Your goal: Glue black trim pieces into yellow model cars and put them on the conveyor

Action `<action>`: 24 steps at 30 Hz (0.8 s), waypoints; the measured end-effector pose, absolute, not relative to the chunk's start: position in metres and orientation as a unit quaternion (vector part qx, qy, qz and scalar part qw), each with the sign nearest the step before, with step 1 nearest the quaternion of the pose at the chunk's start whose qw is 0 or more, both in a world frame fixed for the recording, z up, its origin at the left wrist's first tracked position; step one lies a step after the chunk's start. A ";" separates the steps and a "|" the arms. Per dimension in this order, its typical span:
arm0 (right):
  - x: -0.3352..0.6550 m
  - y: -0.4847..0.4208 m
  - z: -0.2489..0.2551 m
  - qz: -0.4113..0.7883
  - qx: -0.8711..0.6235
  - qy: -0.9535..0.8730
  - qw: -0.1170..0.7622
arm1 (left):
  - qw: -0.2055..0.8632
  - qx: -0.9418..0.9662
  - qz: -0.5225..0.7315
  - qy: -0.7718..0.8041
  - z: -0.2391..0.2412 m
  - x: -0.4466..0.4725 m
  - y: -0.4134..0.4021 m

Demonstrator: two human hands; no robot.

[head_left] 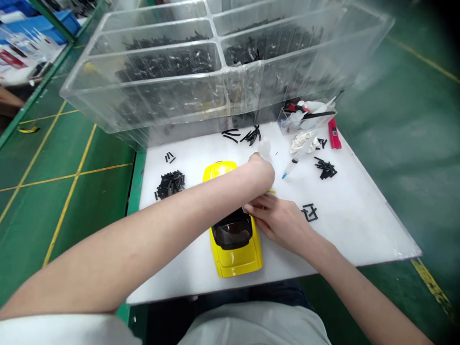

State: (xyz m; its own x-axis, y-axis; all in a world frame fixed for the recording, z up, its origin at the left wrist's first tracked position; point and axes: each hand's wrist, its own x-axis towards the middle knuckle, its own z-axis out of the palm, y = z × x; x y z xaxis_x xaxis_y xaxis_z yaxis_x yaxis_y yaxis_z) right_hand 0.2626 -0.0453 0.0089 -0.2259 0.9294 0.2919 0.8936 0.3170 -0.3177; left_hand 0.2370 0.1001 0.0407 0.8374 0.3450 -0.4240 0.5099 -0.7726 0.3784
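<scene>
A yellow model car (240, 261) with a dark windshield lies on the white tabletop, its near end towards me. My left forearm crosses above it and covers its middle. My left hand (264, 171) bends down sharply at the wrist by the car's right side, its fingers hidden behind the wrist. My right hand (282, 220) reaches in from the right, with fingers closed against the car's right side. Just above those fingers a thin yellow piece (271, 191) sticks out; whether it belongs to the car I cannot tell.
Clear plastic bins (223, 72) holding black parts stand across the back. Black strip piles lie left (170, 184) and right (326, 167). A blue-tipped syringe (290, 167), crumpled white tissue (304, 142), red tool (334, 134) and small clear box (305, 117) are at the right.
</scene>
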 end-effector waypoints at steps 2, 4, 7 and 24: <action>0.261 -0.052 0.010 0.053 -0.594 -0.758 0.264 | 0.211 0.924 -0.222 0.229 0.055 0.236 0.102; 0.261 -0.058 0.012 0.085 -0.630 -0.697 0.330 | 0.185 0.921 -0.258 0.227 0.079 0.221 0.113; 0.267 -0.062 0.015 0.084 -0.712 -0.583 0.382 | 0.223 0.935 -0.159 0.224 0.121 0.162 0.135; 0.251 -0.057 -0.002 0.207 -0.748 -0.491 0.396 | 0.215 0.752 0.220 0.583 0.014 -0.060 0.124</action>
State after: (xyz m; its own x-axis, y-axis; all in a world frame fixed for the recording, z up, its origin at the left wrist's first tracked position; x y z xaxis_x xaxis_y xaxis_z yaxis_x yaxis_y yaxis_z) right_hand 0.2509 -0.0569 -0.0023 0.4319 0.8985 0.0789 0.5703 -0.2043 -0.7956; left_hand -0.0600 0.1242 0.0145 0.2236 0.9713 0.0809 0.7817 -0.2283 0.5804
